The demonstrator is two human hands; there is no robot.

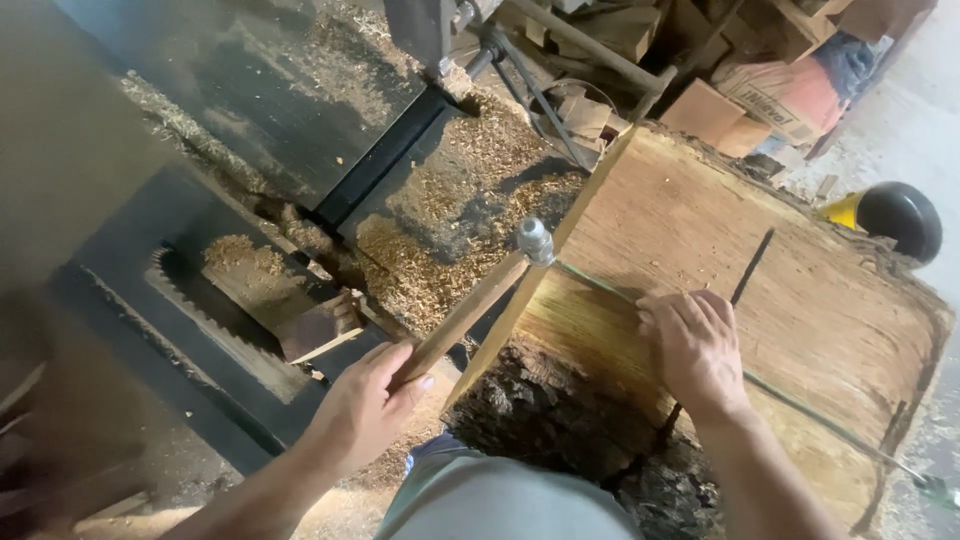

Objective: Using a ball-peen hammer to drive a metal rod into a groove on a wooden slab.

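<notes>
My left hand [365, 405] grips the wooden handle of a hammer [470, 305], whose metal head [535, 240] hovers at the near edge of a big flat-cut log slab [700, 220]. My right hand [690, 350] rests on the slab, fingers pressing on a thin taut green string [600, 283] that runs across the wood toward the lower right. A dark line or crack [752, 265] crosses the slab just beyond my right hand. Rough bark [540, 420] shows on the slab's near side.
A black metal machine table [300, 110] covered in sawdust [450, 230] lies to the left, with a toothed band-saw blade [215, 325] in a slot. Wood offcuts [590, 115] and a sack [790, 95] pile up behind. A yellow and black object [890, 215] sits at the right.
</notes>
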